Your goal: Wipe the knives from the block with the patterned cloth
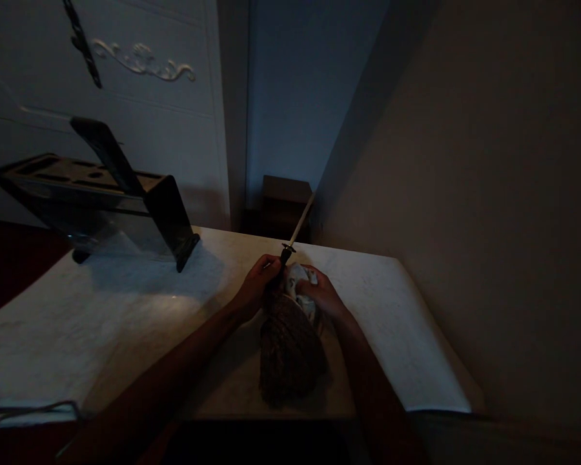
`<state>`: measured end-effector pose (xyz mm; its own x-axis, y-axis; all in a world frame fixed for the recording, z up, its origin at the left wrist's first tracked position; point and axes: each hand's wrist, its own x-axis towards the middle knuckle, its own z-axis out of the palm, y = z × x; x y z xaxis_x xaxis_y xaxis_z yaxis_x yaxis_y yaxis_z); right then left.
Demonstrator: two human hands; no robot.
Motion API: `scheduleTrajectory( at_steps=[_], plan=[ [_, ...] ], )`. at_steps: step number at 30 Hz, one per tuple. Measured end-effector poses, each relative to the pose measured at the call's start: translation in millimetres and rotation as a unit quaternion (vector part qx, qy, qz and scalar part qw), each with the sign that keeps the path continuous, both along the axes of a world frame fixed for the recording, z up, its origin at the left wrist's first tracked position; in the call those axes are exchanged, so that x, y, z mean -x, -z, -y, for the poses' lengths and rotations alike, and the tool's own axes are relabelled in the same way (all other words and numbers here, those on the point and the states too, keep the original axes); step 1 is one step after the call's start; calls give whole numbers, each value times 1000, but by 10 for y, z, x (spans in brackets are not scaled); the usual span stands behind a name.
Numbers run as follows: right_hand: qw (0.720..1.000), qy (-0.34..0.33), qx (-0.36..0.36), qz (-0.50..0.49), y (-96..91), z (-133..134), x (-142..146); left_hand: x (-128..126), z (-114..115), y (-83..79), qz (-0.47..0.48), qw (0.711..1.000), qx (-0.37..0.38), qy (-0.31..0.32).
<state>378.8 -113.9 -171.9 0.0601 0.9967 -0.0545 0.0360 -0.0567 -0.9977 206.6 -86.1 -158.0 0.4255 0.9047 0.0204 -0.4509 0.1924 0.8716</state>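
Note:
My left hand [258, 284] is closed round the black handle of a sharpening steel [300, 226]. Its thin rod points up and away to the right, with a small guard above my fingers. Just beside it, my right hand [322, 294] grips a cloth [293, 349], whose pale patterned part is bunched under my fingers and thumb. The brown part of the cloth hangs down toward me, over the table's near side. Both hands are close together above the marble-look table [150, 329]. The dim light hides where the cloth meets the handle.
On the left of the table stands a knife block [111, 219] with black ends and one black knife handle [109, 155] jutting up. Behind it is a white door [174, 135]. A brown wall [465, 194] borders the right side. A cable [39, 408] lies at the lower left.

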Motion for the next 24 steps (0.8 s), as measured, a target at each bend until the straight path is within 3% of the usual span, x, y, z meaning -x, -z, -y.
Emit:
scheduleTrajectory(
  at_steps=[4, 8, 12, 17, 20, 24],
  plan=[
    [999, 10, -9, 49, -39, -6, -1, -2, 35, 36, -23, 999, -22, 16],
    [999, 37, -19, 13, -25, -3, -20, -6, 29, 89, -20, 998, -36, 37],
    [989, 119, -41, -75, -13, 9, 16, -23, 23, 120, -34, 997, -47, 42],
    [950, 211, -28, -227, -23, 6, 125, -32, -22, 198, -84, 992, -92, 24],
    [944, 190, -13, -268, -32, -5, 159, -27, -61, 246, -130, 983, -128, 14],
    [952, 86, 17, -294, -49, 1, 168, -23, -74, 258, -163, 969, -184, -13]
  ],
)
